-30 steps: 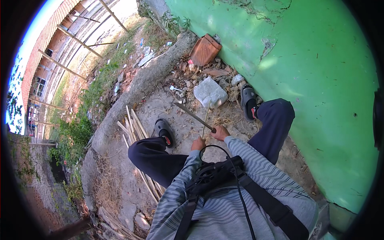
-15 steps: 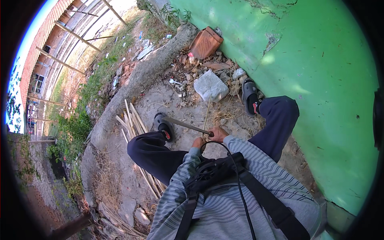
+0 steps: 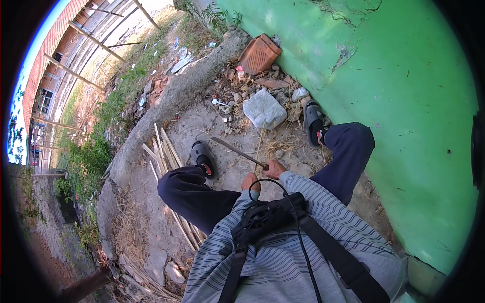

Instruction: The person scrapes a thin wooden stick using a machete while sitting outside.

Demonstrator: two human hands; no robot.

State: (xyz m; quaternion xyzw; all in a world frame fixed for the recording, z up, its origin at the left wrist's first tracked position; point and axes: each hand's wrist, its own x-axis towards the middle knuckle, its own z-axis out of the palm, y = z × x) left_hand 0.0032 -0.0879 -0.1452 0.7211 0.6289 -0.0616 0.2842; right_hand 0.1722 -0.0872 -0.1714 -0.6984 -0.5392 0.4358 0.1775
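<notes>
My right hand (image 3: 275, 169) is closed round the handle of a long knife (image 3: 237, 150), whose dark blade points up and to the left over the ground. Just to its left, my left hand (image 3: 250, 183) is closed, with the fingers curled. A thin pale strip (image 3: 259, 146) of wood or bamboo runs from near a whitish stone block (image 3: 264, 109) down toward my hands. Its near end appears to be in my left hand, though the fingers and a black cable partly hide it. The knife's handle lies close beside the strip.
A bundle of pale split strips (image 3: 166, 154) lies by my left shoe (image 3: 203, 157). Rubble and an orange-brown hollow block (image 3: 259, 54) lie beyond the stone block. A green wall (image 3: 394, 131) stands to the right; a low rough kerb (image 3: 166, 108) curves along the left.
The knife's tip has swung away from me and slightly right, so the blade slants more steeply. My left hand has drawn slightly toward my body, away from the knife's handle.
</notes>
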